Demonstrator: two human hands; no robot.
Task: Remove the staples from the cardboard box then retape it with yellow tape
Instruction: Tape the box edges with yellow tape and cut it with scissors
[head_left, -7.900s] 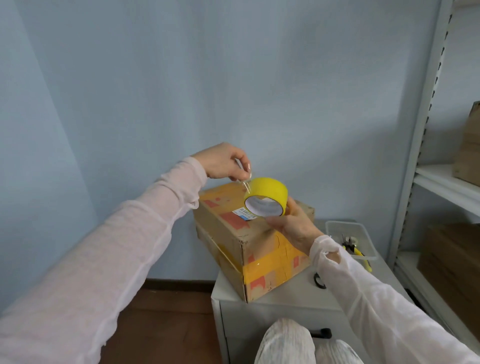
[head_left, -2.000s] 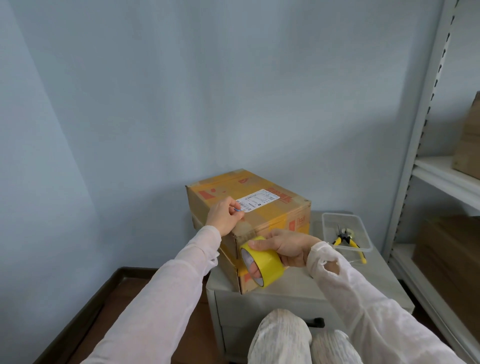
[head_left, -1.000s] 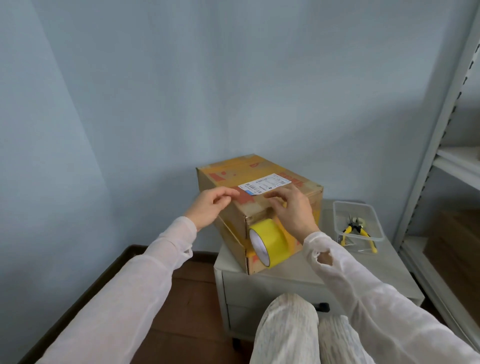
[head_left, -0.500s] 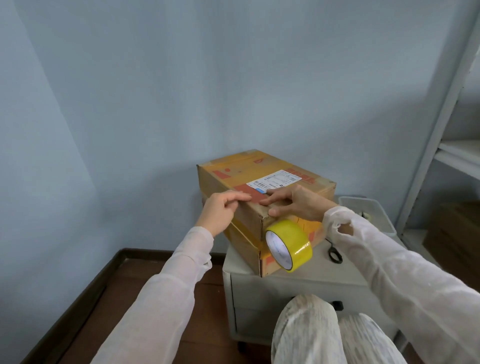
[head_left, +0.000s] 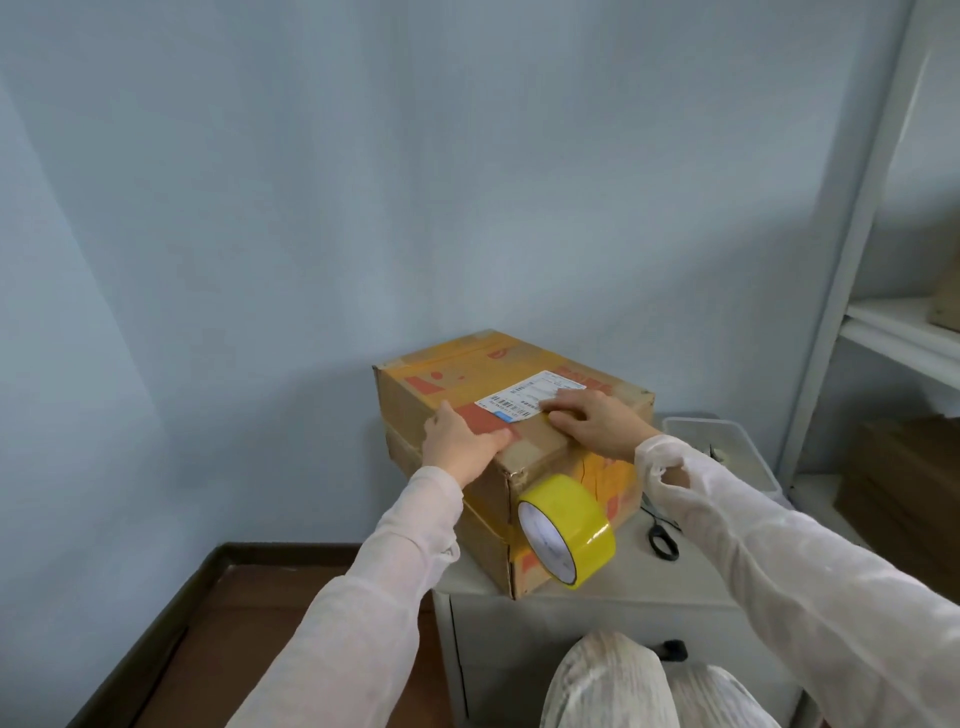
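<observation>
**Q:** Where's the box, and what's being done to it?

**A:** The brown cardboard box with yellow and red print (head_left: 452, 364) is set on a pale grey drawer cabinet (head_left: 623, 582), one corner turned toward the camera. Its top is being pressed down by both hands. The left hand (head_left: 457, 441) is laid flat at the near left edge, fingers stretched over a red patch. The right hand (head_left: 592, 423) is spread flat beside it, fingertips on the white barcode label (head_left: 524, 400). Nothing is gripped by either one.

**Q:** And the tape?

**A:** The roll of yellow tape (head_left: 582, 512) is seen against the box's near corner, just below the right wrist, and is not held by either hand. What it's hanging from can't be made out.

**Q:** Anything else?

**A:** Black-handled scissors (head_left: 661, 538) are left on the cabinet top just right of the box, partly hidden by the right sleeve. A clear plastic tray (head_left: 748, 452) is parked behind them.
</observation>
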